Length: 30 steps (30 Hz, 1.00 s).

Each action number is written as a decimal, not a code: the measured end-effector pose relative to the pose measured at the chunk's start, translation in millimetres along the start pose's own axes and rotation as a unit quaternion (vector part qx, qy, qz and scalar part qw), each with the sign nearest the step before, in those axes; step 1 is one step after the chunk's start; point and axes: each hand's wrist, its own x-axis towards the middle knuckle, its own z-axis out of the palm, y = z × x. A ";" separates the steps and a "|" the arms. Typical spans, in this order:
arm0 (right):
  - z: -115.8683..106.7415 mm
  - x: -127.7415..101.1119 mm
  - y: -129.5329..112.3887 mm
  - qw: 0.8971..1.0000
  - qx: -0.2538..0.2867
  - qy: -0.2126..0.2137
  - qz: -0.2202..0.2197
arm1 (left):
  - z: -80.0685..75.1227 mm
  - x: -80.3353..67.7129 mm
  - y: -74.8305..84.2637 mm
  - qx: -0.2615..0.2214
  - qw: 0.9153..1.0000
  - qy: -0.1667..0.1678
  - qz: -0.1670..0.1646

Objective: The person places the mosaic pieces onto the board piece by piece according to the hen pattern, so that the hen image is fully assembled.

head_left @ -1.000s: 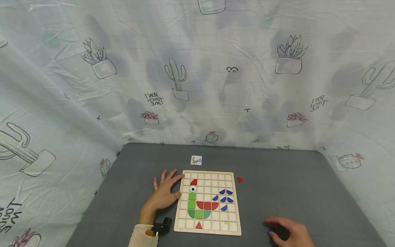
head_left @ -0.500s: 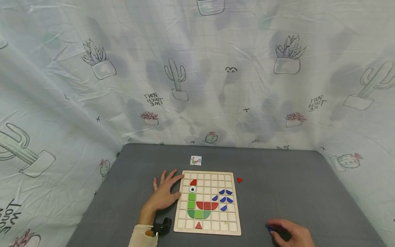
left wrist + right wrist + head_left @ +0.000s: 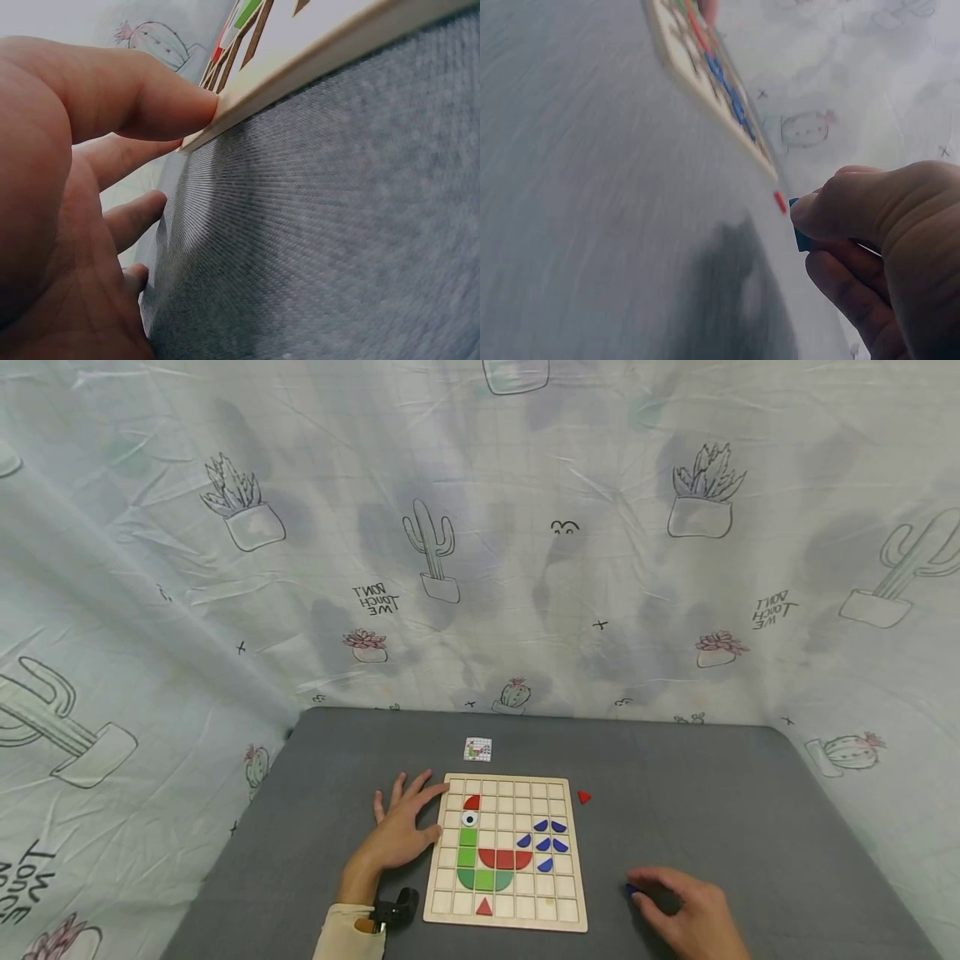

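A wooden grid board (image 3: 525, 912) lies on the grey table with red, green and blue pieces and a round eye piece set in its squares. My left hand (image 3: 401, 833) rests at the board's left edge with fingers spread; in the left wrist view its thumb (image 3: 172, 105) touches the board's side. To the right of the board, my right hand (image 3: 686, 910) pinches a small blue piece (image 3: 801, 234) between thumb and fingers, above the table. Most of that piece is hidden by the fingers, so its full shape cannot be told.
A small printed card (image 3: 477, 749) with a coloured pattern lies behind the board. One loose red triangle (image 3: 584, 797) sits beside the board's upper right corner. Behind the grey table (image 3: 675, 802) hangs a pale curtain (image 3: 495, 568) with cactus drawings.
My right hand has lifted the blue piece and moved left and slightly away from me, closer to the board. The left hand stays where it was.
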 end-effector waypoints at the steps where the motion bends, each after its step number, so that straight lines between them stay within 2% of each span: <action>1: 1.4 3.5 -3.8 1.000 0.006 -0.007 0.008 | -0.2 0.1 0.5 0.000 1.000 -0.001 -0.001; 6: 11.3 17.5 -17.3 0.999 0.034 -0.026 0.032 | 0.6 0.7 0.4 0.004 1.000 0.001 0.002; 14: 32.2 33.5 -24.1 0.997 0.075 -0.007 -0.020 | 1.9 1.1 1.2 0.012 1.000 -0.004 -0.006; 22: 46.2 42.7 -36.2 0.992 0.109 -0.057 0.030 | 0.8 0.9 0.5 0.013 1.000 -0.003 -0.004; 30: 56.7 44.8 -45.5 0.989 0.122 -0.081 0.008 | 0.1 0.3 -2.0 0.013 1.000 -0.005 -0.003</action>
